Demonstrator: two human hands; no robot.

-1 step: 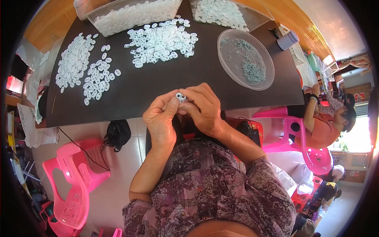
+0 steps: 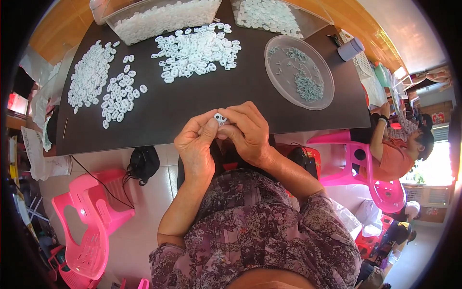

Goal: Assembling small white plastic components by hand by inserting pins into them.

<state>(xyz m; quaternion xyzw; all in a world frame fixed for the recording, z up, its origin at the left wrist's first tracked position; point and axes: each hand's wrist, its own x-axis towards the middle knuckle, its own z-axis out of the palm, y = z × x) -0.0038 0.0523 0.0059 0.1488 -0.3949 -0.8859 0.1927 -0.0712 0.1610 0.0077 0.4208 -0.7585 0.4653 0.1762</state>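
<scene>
Since nothing I can make out has shifted from a moment ago, the work rests at the same point: one small white piece (image 2: 220,118) with dark spots sits between my fingertips at the centre of the frame. My left hand (image 2: 196,148) pinches it between thumb and forefinger; my right hand (image 2: 249,137) closes on its other side, fingers curled, with no gap that I can see. Loose white pieces (image 2: 197,50) lie at upper centre, and a round tray (image 2: 276,79) of grey-green bits (image 2: 310,90) at upper right.
</scene>
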